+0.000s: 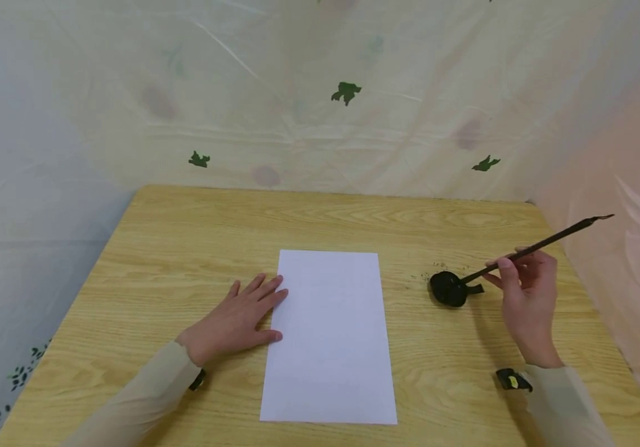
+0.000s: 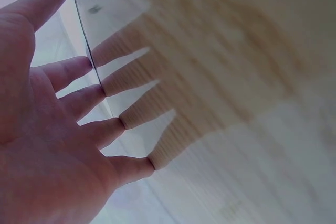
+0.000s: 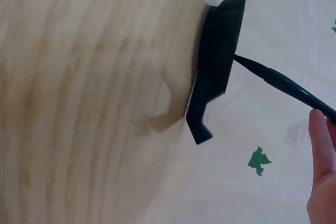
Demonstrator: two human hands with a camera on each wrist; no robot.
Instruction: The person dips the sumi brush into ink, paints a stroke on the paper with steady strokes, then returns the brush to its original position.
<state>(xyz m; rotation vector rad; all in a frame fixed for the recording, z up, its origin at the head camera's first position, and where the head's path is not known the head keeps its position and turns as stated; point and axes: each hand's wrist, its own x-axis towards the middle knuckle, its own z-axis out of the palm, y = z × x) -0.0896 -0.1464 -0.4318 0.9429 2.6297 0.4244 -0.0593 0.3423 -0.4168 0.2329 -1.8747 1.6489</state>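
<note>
A dark writing brush point(image 1: 551, 239) slants up to the right, pinched between the thumb and fingers of my right hand point(image 1: 529, 298). Its tip reaches into a small black ink dish point(image 1: 448, 289) with a short handle; the right wrist view shows the brush point(image 3: 283, 83) meeting the rim of the dish point(image 3: 220, 40). My left hand point(image 1: 238, 320) lies flat with spread fingers, its fingertips on the left edge of a white sheet of paper point(image 1: 328, 341). In the left wrist view that hand point(image 2: 63, 124) has straight fingers touching the tabletop.
The wooden table point(image 1: 185, 236) bears the paper in its middle and the ink dish to the right. Small dark specks point(image 1: 423, 275) mark the wood near the dish. A pale curtain point(image 1: 297, 124) with green bird shapes hangs behind the table and along both sides.
</note>
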